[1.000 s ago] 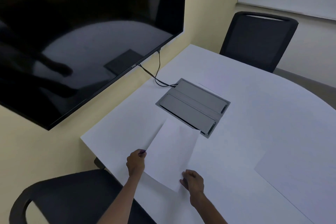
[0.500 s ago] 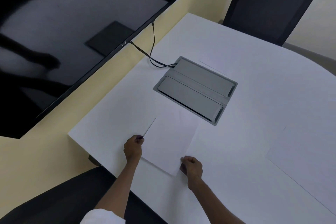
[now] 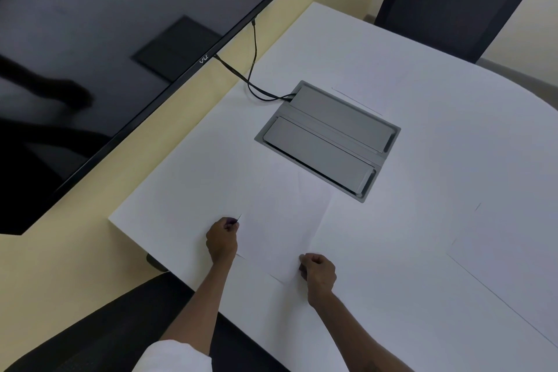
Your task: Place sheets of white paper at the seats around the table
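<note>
A white sheet of paper lies flat on the white table, just in front of the near black chair. My left hand pinches its left edge. My right hand grips its near right corner. A second white sheet lies on the table to the right, its edge faint. A third sheet's edge shows beyond the grey box, in front of the far chair.
A grey cable box is sunk into the table behind the held sheet, with black cables running up to a large black wall screen. The table's left edge runs close to the yellow wall.
The sheet was tilted up off the table and has come down flat on it. Both hands have kept their hold, and the view has tipped downward.
</note>
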A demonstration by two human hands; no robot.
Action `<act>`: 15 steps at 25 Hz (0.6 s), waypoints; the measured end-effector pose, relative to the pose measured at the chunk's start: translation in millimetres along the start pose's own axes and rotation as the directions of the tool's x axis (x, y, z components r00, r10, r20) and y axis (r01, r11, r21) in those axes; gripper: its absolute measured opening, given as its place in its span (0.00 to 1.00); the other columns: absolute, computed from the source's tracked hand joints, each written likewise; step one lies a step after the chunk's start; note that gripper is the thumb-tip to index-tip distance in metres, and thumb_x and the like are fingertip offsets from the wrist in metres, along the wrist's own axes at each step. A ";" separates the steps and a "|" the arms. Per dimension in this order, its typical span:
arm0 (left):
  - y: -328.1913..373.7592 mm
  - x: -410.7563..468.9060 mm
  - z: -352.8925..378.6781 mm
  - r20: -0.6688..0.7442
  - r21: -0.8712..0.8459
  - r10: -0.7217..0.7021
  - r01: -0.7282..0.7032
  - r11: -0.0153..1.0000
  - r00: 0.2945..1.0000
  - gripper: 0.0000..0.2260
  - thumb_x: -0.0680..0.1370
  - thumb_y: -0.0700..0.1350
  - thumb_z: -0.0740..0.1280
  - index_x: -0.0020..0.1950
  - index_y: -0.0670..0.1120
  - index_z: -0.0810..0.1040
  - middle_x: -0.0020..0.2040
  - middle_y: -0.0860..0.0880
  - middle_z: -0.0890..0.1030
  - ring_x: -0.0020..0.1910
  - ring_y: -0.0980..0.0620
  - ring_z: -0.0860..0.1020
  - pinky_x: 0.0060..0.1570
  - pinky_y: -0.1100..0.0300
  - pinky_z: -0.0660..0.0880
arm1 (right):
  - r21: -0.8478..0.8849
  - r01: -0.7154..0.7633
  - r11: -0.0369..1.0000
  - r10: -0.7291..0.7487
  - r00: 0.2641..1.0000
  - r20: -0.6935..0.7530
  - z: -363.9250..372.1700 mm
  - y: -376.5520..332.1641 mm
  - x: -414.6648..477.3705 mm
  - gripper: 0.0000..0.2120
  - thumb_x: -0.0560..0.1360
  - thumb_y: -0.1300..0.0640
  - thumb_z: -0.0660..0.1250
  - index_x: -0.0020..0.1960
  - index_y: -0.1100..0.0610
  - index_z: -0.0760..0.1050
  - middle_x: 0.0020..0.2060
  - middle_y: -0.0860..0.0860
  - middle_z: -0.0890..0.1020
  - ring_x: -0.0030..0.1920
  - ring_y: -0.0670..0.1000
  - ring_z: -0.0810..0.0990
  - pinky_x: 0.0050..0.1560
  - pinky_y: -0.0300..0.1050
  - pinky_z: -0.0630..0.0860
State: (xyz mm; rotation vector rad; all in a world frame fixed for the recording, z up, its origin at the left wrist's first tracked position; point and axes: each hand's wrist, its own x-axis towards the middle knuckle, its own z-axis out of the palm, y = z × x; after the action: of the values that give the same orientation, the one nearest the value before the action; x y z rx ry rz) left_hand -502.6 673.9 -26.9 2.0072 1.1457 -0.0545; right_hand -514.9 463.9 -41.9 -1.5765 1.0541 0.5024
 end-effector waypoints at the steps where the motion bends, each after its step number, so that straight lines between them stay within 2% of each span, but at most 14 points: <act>1: -0.3 0.4 0.0 -0.004 0.000 0.006 -0.006 1.000 1.000 0.07 0.77 0.39 0.69 0.52 0.40 0.84 0.49 0.43 0.85 0.50 0.43 0.81 0.46 0.55 0.74 | -0.003 0.005 1.000 -0.005 1.000 -0.005 0.6 -0.4 -0.9 0.03 0.71 0.63 0.74 0.40 0.59 0.82 0.36 0.55 0.84 0.36 0.55 0.83 0.51 0.53 0.84; 15: -5.4 -7.5 -1.0 -0.001 -0.006 0.034 -0.034 0.999 0.999 0.07 0.78 0.39 0.69 0.54 0.40 0.84 0.50 0.42 0.84 0.51 0.43 0.81 0.52 0.49 0.78 | -0.071 0.025 0.997 -0.027 0.999 -0.026 -5.5 7.1 -13.2 0.02 0.71 0.62 0.74 0.42 0.60 0.82 0.33 0.53 0.84 0.33 0.52 0.82 0.52 0.52 0.83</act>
State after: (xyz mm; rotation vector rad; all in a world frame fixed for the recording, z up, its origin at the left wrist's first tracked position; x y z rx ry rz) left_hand -511.3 670.7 -26.6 2.0210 1.1112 -0.0328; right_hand -528.7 463.7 -33.9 -1.6613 1.0445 0.5071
